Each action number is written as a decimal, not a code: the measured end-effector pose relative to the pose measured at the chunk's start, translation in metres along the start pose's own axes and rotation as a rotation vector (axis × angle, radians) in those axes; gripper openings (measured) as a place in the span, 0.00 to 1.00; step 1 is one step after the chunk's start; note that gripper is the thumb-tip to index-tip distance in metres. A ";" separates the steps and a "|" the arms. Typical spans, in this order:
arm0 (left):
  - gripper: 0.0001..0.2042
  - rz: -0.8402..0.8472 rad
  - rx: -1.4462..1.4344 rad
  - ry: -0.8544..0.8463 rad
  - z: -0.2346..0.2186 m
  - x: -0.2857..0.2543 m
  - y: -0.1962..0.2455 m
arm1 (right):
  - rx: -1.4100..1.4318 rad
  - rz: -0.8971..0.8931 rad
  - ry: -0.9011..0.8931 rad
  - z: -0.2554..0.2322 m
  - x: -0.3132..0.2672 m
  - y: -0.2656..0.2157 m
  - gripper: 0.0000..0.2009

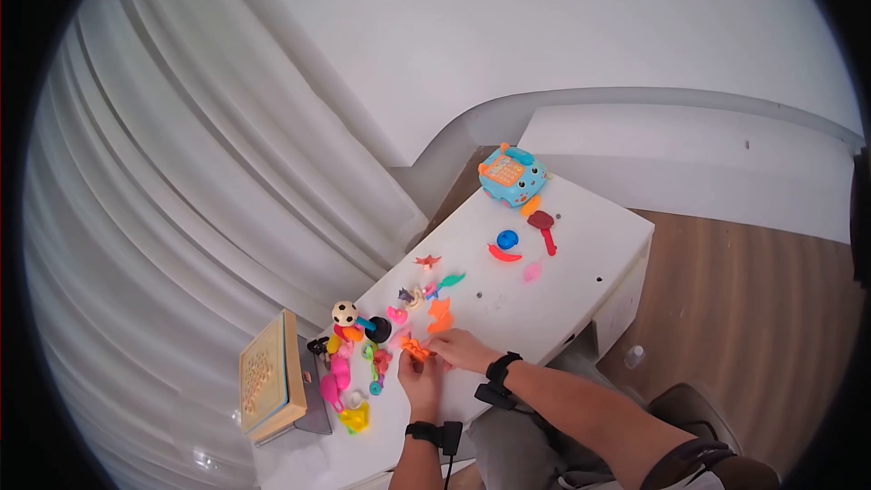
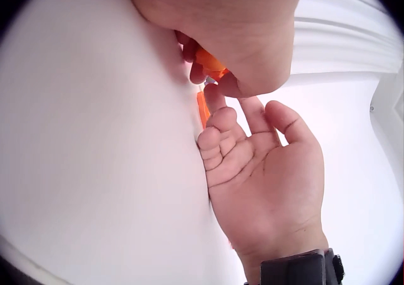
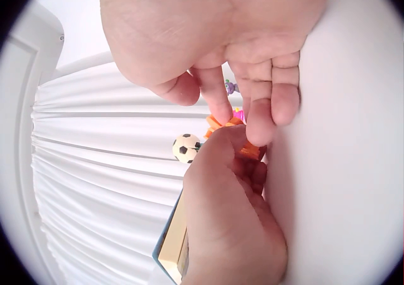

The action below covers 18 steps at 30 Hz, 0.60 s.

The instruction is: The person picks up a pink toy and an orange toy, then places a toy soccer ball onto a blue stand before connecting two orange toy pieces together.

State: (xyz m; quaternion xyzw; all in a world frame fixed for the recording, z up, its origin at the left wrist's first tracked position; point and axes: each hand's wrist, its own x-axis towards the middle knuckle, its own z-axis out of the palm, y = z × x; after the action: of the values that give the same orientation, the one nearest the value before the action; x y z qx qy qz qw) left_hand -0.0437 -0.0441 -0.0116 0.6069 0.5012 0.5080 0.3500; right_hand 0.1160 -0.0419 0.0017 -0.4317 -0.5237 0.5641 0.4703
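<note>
My left hand (image 1: 420, 386) grips a small orange toy (image 1: 415, 347) with knobbly edges, low over the white table (image 1: 562, 299). In the left wrist view, part of the toy shows between that hand's fingers and thumb. From the right, my right hand (image 1: 464, 350) reaches in. Its index fingertip touches the toy in the right wrist view, while its thumb stands apart and the other fingers bend loosely. Another orange piece (image 1: 440, 314) lies just beyond the hands. The toy's lower part is hidden by my left fingers.
Left of the hands lie a toy football (image 1: 345, 312), several pink pieces (image 1: 340, 370) and a yellow toy (image 1: 355, 417). A wooden box (image 1: 272, 377) stands at the left edge. Farther off are a red toy (image 1: 542, 220), a blue round piece (image 1: 507, 239) and a toy telephone (image 1: 513, 176).
</note>
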 end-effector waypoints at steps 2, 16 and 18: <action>0.07 0.022 -0.075 -0.016 0.000 -0.001 0.003 | 0.012 0.042 -0.013 0.001 0.000 0.001 0.19; 0.12 0.064 0.119 0.133 -0.002 0.003 -0.034 | -0.013 0.063 0.018 -0.001 0.003 0.007 0.12; 0.11 0.053 0.099 0.144 -0.002 0.000 -0.030 | 0.003 0.059 0.034 0.000 0.001 0.007 0.11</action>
State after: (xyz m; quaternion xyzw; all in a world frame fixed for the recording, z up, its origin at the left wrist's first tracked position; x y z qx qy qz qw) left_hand -0.0529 -0.0367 -0.0395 0.5984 0.5333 0.5340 0.2690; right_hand 0.1156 -0.0410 -0.0055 -0.4558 -0.5020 0.5711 0.4627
